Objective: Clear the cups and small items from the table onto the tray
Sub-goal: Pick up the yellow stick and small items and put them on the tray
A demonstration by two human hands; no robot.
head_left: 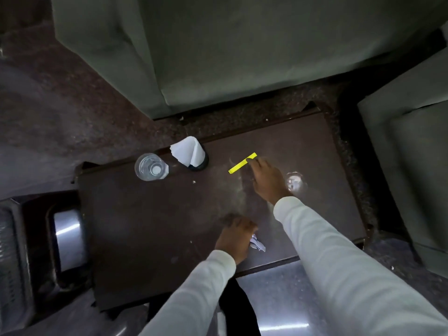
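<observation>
A dark brown table (145, 214) fills the middle of the head view. A clear glass (151, 166) stands near its far left edge, beside a dark cup (197, 163) with white paper (186, 150) sticking out of it. A yellow strip (242, 163) lies flat further right, and the fingertips of my right hand (266, 178) touch its right end. My left hand (236, 235) rests on the near part of the table, closed around crumpled white paper (258, 244) that pokes out on its right side. I see no tray for certain.
A grey sofa (218, 57) stands beyond the table and another seat (412, 154) is at the right. A shiny metal surface (69, 234) lies at the left, low beside the table. A bright light reflection (294, 181) shows on the tabletop by my right wrist.
</observation>
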